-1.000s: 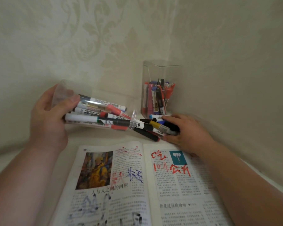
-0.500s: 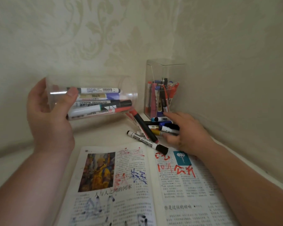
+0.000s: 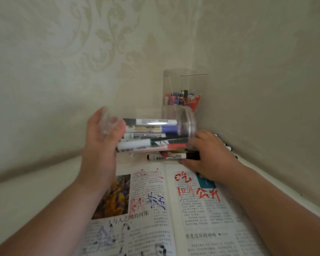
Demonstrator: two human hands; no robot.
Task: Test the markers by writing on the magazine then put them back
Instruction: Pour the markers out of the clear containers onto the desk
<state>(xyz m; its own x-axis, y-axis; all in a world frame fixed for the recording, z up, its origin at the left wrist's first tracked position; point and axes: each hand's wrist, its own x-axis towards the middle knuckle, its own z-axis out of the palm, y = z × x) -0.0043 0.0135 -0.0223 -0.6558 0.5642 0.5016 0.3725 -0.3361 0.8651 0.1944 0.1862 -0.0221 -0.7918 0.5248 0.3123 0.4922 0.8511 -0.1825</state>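
At mid-frame the left hand (image 3: 100, 145) held the clear jar (image 3: 189, 124) sideways, fingers wrapped round its base, markers (image 3: 148, 129) inside. The right hand (image 3: 209, 154) curled its fingers over a loose marker (image 3: 172, 156) on the desk (image 3: 35, 200) above the magazine (image 3: 201, 218); sliding it in lengthwise, jar mouth raised, seemed wisest

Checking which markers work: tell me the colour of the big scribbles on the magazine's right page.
Red scribbles on the magazine; the head view shows them best.

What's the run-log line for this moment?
left hand: holds clear jar sideways, markers inside | right hand: on loose markers, grip unclear | magazine: open, scribbled
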